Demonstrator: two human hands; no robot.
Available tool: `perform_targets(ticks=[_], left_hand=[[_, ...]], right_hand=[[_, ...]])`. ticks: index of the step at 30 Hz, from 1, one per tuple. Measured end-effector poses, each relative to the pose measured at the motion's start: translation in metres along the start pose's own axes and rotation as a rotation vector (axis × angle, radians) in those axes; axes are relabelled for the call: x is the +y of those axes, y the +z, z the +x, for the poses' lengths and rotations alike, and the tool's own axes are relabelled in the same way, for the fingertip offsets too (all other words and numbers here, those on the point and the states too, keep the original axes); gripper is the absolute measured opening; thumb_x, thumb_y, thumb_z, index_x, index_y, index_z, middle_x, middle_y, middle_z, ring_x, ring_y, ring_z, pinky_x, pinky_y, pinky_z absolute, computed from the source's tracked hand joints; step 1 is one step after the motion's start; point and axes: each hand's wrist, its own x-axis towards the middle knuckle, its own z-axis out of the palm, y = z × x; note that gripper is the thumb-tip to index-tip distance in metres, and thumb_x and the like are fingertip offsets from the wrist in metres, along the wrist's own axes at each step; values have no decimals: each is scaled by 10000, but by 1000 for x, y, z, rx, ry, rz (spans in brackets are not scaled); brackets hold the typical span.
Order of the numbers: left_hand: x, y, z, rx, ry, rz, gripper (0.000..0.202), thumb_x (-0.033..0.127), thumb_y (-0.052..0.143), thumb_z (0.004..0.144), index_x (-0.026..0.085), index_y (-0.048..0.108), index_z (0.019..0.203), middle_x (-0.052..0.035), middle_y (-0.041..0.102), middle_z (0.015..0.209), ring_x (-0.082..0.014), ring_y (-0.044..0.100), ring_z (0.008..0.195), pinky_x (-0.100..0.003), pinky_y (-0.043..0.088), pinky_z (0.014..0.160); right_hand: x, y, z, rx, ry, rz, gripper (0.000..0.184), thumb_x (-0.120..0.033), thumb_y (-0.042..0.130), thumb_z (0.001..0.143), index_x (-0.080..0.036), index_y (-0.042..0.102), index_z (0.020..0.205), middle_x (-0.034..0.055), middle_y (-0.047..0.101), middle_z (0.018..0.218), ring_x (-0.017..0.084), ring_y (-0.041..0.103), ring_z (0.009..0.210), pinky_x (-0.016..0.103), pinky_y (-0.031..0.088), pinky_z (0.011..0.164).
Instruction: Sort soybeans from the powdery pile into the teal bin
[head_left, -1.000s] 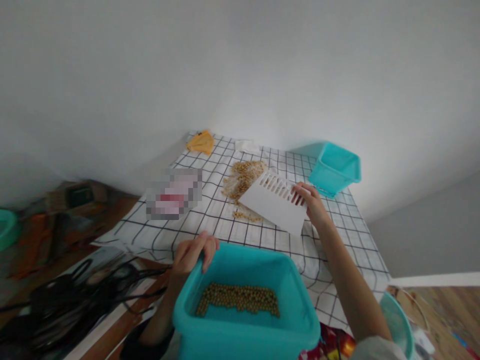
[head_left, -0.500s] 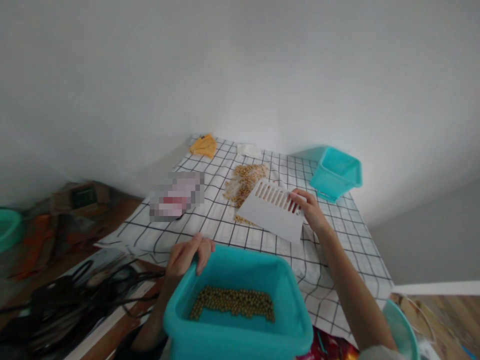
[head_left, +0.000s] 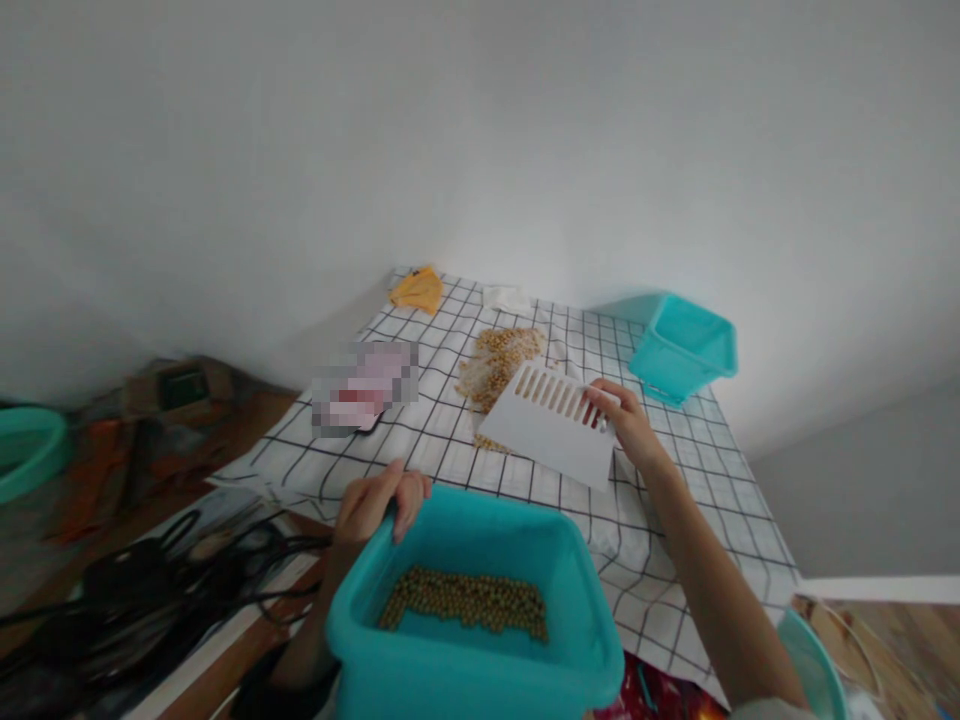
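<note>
My left hand (head_left: 381,505) grips the upper left rim of a turquoise plastic bin (head_left: 480,660) at the table's front edge. Small round brownish-green beans (head_left: 469,598) lie in a band across its floor. Over the tablecloth, my right hand (head_left: 622,415) pinches the slotted edge of a flat white plastic sheet (head_left: 551,430). The sheet is tilted and covers part of a spread of yellowish beans (head_left: 501,362), some of which seem to be in or under clear plastic. More of these beans show along the sheet's lower left edge.
A second turquoise bin (head_left: 686,345) stands at the back right of the checked tablecloth (head_left: 435,420). Yellow cloth (head_left: 420,290) and a white crumpled piece (head_left: 506,298) lie at the back. A blurred pinkish item (head_left: 364,388) sits left. Black cables (head_left: 202,570) tangle beside the table.
The table and things on it appear slightly further right as the view shifts. Both hands keep their hold, and the white sheet stays over the beans.
</note>
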Motion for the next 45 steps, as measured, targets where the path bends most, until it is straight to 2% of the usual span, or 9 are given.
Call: perform_targets(ticks=[3, 8, 12, 17, 21, 27, 36, 45], left_hand=[[-3, -2, 0, -16, -7, -70, 636, 420, 430, 981, 237, 456, 373, 7, 427, 350, -150, 424, 425, -387, 433, 719], [-8, -5, 0, -69, -24, -123, 644, 403, 401, 996, 233, 474, 380, 12, 437, 348, -142, 417, 424, -369, 421, 732], [-8, -4, -1, -24, -28, -140, 643, 378, 388, 1006, 232, 466, 385, 16, 439, 356, -140, 414, 429, -367, 417, 744], [-8, -4, -1, -59, -16, -106, 648, 409, 384, 1004, 235, 470, 386, 13, 441, 348, -145, 417, 422, -370, 424, 739], [-7, -4, -1, -42, -15, -135, 639, 360, 377, 1013, 232, 482, 396, 13, 451, 365, -144, 424, 438, -368, 415, 749], [-6, -1, -3, -30, -10, -170, 637, 312, 375, 1015, 228, 485, 393, 19, 439, 368, -142, 413, 442, -362, 399, 749], [-6, -1, -3, -54, -7, -202, 646, 282, 343, 1025, 227, 502, 402, 19, 441, 374, -145, 404, 445, -362, 384, 746], [0, -4, -4, -13, -28, -187, 619, 281, 392, 1009, 225, 493, 401, 20, 442, 380, -147, 419, 451, -359, 379, 753]], right_hand=[[-1, 0, -1, -11, 3, -2, 353, -558, 654, 800, -219, 582, 732, -7, 557, 610, 150, 501, 550, 271, 412, 526], [1, 0, 0, 5, -30, -3, 343, -549, 636, 824, -220, 597, 734, -3, 569, 606, 153, 509, 556, 270, 399, 522], [0, 1, -3, -30, -6, 15, 331, -526, 654, 824, -220, 585, 720, -11, 562, 617, 144, 502, 549, 264, 393, 521], [-2, 1, -4, -20, 32, 49, 337, -532, 667, 805, -223, 571, 715, -14, 555, 600, 141, 487, 517, 264, 383, 495], [0, 0, -3, -15, 35, 68, 319, -513, 682, 801, -221, 582, 723, -16, 563, 607, 136, 492, 518, 256, 381, 490], [-1, 2, -5, -85, 10, 72, 318, -489, 673, 831, -205, 598, 710, -23, 566, 613, 112, 487, 527, 227, 371, 492], [-1, 4, -6, -115, -30, 65, 325, -477, 660, 858, -198, 606, 701, -24, 551, 635, 108, 492, 559, 219, 378, 515], [-2, 5, -8, -206, -61, -7, 307, -465, 617, 899, -198, 636, 747, -15, 579, 664, 115, 520, 587, 224, 395, 546]])
